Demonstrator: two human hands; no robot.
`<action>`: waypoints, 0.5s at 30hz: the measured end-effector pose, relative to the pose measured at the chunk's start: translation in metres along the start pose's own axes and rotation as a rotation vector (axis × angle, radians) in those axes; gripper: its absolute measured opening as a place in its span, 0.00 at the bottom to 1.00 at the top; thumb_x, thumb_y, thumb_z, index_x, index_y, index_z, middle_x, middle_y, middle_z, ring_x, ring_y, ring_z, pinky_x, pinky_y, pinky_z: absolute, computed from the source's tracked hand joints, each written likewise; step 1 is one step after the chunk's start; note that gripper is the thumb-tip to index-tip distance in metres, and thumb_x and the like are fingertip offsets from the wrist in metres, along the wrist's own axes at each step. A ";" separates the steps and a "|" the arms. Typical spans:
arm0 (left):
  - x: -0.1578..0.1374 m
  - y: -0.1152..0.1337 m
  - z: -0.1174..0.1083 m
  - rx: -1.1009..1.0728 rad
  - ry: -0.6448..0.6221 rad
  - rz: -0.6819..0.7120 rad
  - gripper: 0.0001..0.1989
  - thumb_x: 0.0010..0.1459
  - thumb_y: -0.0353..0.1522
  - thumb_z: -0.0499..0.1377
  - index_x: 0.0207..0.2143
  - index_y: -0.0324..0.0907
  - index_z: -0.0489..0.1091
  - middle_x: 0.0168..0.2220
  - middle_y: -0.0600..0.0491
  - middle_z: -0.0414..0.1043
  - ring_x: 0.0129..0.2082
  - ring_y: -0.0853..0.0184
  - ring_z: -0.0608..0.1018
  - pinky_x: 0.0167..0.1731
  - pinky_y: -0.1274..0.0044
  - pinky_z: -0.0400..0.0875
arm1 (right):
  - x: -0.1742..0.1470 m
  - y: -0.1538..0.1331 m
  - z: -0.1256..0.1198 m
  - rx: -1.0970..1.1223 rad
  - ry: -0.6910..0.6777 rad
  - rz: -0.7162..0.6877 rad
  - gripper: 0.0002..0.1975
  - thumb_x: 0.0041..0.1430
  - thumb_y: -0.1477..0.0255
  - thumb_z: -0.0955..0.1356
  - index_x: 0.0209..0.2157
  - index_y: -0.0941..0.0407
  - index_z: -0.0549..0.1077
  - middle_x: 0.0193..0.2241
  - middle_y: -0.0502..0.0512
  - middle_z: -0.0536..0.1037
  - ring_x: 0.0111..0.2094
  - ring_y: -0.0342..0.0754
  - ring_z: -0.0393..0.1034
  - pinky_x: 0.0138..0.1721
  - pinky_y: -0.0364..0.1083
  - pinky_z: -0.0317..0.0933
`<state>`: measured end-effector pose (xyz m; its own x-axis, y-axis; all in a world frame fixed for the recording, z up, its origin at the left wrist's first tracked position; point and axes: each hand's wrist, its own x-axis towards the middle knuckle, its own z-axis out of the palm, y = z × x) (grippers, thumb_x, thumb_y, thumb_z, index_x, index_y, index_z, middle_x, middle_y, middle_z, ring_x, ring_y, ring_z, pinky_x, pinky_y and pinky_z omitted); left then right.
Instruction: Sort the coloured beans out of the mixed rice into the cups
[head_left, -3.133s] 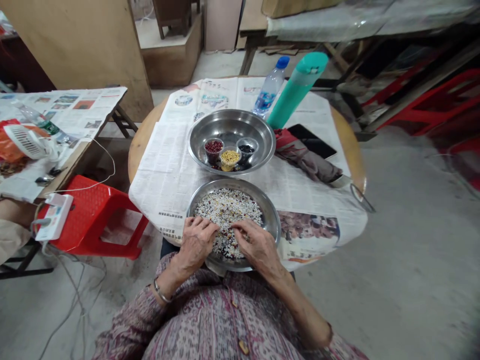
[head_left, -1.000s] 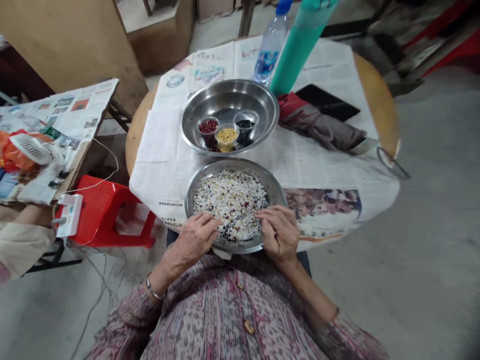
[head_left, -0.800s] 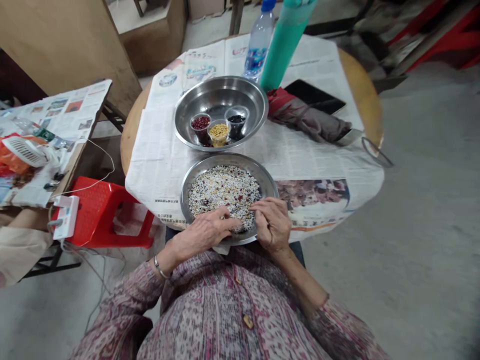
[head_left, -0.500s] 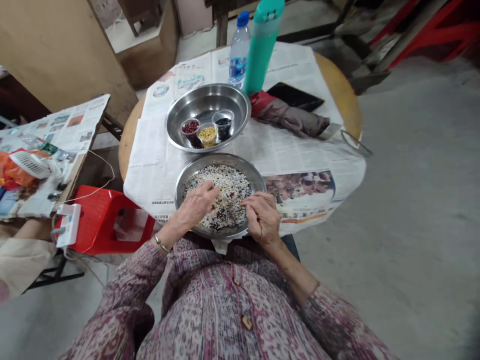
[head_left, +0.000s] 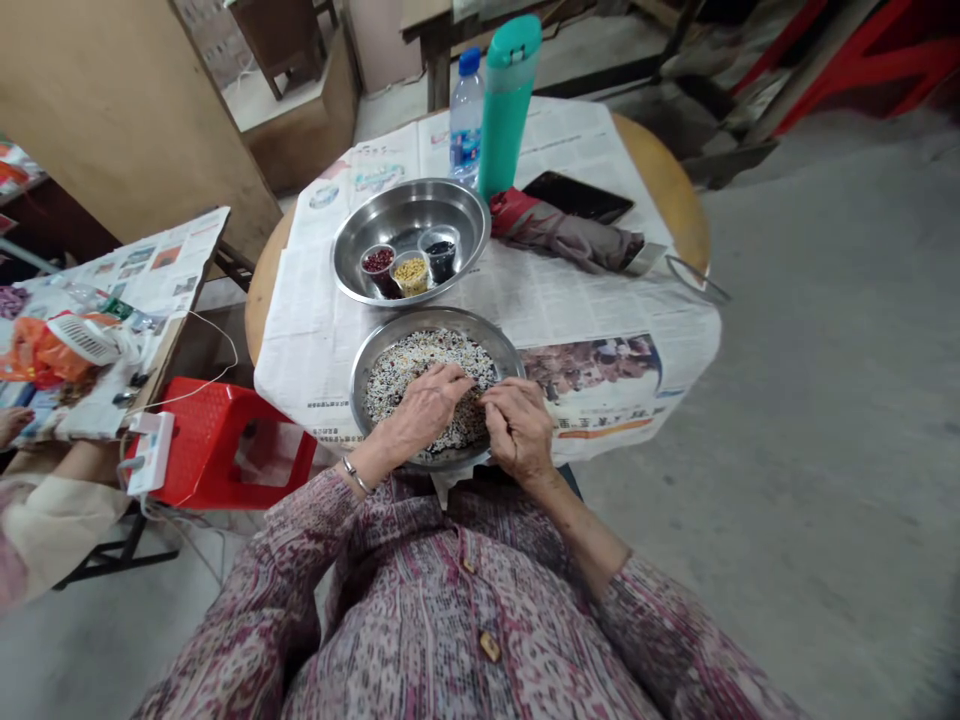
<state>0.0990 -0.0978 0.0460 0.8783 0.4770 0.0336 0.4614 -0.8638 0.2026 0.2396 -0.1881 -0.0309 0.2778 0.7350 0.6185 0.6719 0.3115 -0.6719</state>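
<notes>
A steel basin point(head_left: 361, 372) sits close in front of me, holding mixed grains and beans point(head_left: 420, 355), white, black, yellow and some dark red. Over its middle is my left hand point(head_left: 433, 408), fingers bent and pressed together, fingertips close to those of the right. My right hand point(head_left: 520, 428) is at the basin's right side, curled closed, its thumb and fingers pinched. Anything in either pinch is too small or hidden to make out. Behind stands a larger steel basin point(head_left: 465, 210) with clear cups of red beans point(head_left: 379, 261), yellow beans point(head_left: 411, 272) and black beans point(head_left: 442, 258).
Newspaper point(head_left: 300, 350) covers the round table. Beyond the basins are a water bottle point(head_left: 466, 125), a green bottle point(head_left: 510, 110), a folded umbrella point(head_left: 570, 230) and a dark tablet or phone point(head_left: 579, 196). At left stand a red stool point(head_left: 202, 440), a power strip point(head_left: 152, 452) and another person's leg point(head_left: 90, 462).
My left hand has moved right across the grains, towards my right hand. The right hand stays closed at the basin's right side. The view has shifted slightly.
</notes>
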 end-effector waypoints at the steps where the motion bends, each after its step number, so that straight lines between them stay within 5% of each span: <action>1: 0.001 -0.001 0.000 -0.007 -0.018 0.002 0.16 0.67 0.22 0.50 0.51 0.39 0.72 0.47 0.48 0.73 0.49 0.62 0.73 0.54 0.70 0.69 | 0.000 0.000 0.000 -0.001 0.006 -0.004 0.10 0.62 0.74 0.62 0.32 0.52 0.75 0.33 0.55 0.80 0.43 0.54 0.70 0.50 0.57 0.65; 9: -0.004 -0.009 0.000 -0.210 0.057 -0.103 0.10 0.66 0.24 0.53 0.40 0.39 0.74 0.39 0.48 0.74 0.42 0.63 0.76 0.47 0.70 0.71 | 0.001 -0.001 0.000 0.004 0.036 -0.045 0.10 0.62 0.76 0.63 0.33 0.52 0.76 0.32 0.54 0.80 0.41 0.53 0.71 0.49 0.56 0.65; 12: -0.014 -0.013 0.003 -0.509 0.227 -0.258 0.07 0.61 0.23 0.58 0.35 0.40 0.75 0.34 0.51 0.75 0.35 0.67 0.75 0.43 0.72 0.71 | 0.002 -0.002 0.000 0.010 0.051 -0.072 0.10 0.62 0.76 0.63 0.33 0.52 0.75 0.32 0.54 0.79 0.41 0.53 0.71 0.48 0.55 0.65; 15: -0.029 -0.012 0.001 -1.030 0.345 -0.512 0.04 0.57 0.26 0.62 0.34 0.40 0.76 0.28 0.54 0.75 0.29 0.70 0.75 0.38 0.74 0.72 | 0.003 -0.003 -0.001 0.013 0.049 -0.080 0.11 0.63 0.77 0.63 0.33 0.52 0.75 0.31 0.54 0.79 0.40 0.53 0.71 0.48 0.55 0.65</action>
<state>0.0684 -0.1017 0.0418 0.4695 0.8815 -0.0506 0.2918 -0.1008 0.9512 0.2392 -0.1874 -0.0268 0.2568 0.6774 0.6894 0.6845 0.3761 -0.6245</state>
